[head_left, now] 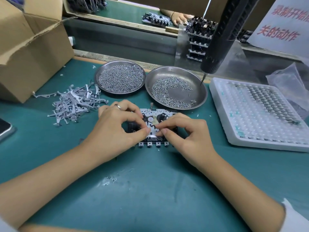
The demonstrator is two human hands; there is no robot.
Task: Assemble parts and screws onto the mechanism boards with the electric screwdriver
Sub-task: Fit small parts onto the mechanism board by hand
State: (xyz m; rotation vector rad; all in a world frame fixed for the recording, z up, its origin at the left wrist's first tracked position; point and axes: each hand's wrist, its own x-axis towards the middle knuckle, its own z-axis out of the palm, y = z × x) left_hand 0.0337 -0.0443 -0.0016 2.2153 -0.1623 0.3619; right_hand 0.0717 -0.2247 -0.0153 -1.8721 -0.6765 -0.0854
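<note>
Factory assembly bench: screw dishes (176,87) sitting on a green mat (150,190), screwdriver (222,32) hanging far right, another worker's hand (179,18) working opposite.

Both forearms are bare; the left hand (115,126) wears a plain silver ring (118,106) on one finger; a white sleeve edge (294,218) shows above the right elbow.

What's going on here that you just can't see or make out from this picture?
- Middle of the board, head view: covered by the left hand and right hand; whatever their fingertips pinch is too small to tell.
- Screwdriver: its top is cut off by the upper edge.
- Sign: cut by the right edge and blurred.
- Parts in the tray: too small to identify.
</note>
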